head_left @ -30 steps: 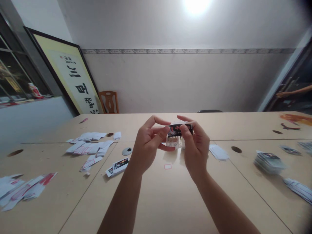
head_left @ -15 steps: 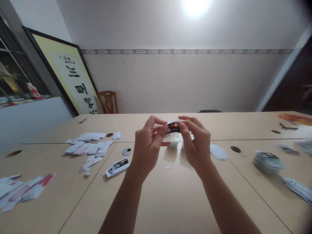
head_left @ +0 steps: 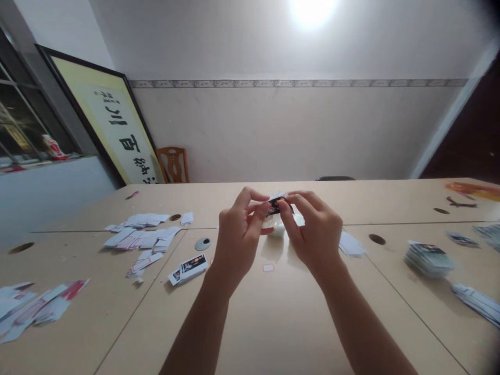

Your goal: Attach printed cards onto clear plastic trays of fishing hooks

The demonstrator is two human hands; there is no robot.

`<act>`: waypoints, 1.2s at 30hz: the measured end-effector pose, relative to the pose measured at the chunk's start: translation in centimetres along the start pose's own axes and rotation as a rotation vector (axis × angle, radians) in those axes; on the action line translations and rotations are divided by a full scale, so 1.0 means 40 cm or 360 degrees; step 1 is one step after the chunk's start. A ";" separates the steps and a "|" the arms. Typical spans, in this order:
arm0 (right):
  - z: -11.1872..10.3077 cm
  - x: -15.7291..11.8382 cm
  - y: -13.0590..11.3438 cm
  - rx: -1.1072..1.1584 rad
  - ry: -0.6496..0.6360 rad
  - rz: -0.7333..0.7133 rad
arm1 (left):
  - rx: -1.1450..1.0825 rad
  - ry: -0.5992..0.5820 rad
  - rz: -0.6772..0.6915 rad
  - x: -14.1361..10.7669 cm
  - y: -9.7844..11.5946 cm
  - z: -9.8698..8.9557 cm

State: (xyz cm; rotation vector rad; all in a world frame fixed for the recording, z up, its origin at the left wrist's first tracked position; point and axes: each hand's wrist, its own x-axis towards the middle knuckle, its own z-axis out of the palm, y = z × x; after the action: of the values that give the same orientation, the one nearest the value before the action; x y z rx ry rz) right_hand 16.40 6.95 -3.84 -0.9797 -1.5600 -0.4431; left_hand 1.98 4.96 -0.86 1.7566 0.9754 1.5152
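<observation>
Thumbs (head_left: 289, 222) have been brought closer, left hand (head_left: 241, 232) and right hand (head_left: 314, 226) clamped on a black printed label (head_left: 275, 205), seemingly placed but unsmoothed on clear packaging (head_left: 276, 224) beneath the fingers.

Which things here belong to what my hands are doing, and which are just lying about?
In the job:
black printed label, held by left hand and right hand
clear plastic behind it
probably the similar printed stack

Apparently lying about:
small pink item
framed calligraphy
wooden chair

Small black printed label (head_left: 274, 207), kinda bowed, up against some clear plastic (head_left: 269, 223), both held above the tabletop (head_left: 273, 323), short of its far edge.
</observation>
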 end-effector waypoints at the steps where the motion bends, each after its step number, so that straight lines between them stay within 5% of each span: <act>1: 0.000 0.000 0.000 -0.0016 0.0007 0.0000 | -0.0007 -0.0003 -0.0007 0.000 -0.001 0.000; 15: -0.009 0.004 0.000 -0.0078 0.0051 0.0118 | -0.0227 -0.0031 -0.0132 0.001 0.005 -0.005; 22: -0.029 0.010 -0.004 0.0369 0.0153 0.0287 | -0.0349 -0.0086 -0.0201 0.003 0.010 -0.016; 29: -0.053 0.018 -0.003 0.0764 -0.0027 0.0600 | -0.0532 -0.0167 -0.0227 0.008 -0.001 -0.025; 36: -0.056 0.017 -0.005 0.0949 -0.0008 0.0579 | -0.0553 -0.0183 -0.0254 0.009 0.000 -0.028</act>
State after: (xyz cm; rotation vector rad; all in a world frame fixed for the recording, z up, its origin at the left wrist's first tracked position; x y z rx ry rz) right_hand 17.66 5.41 -2.61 -0.7641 -1.3576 0.2715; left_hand 0.90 5.26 -0.48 1.4658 0.7251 1.3717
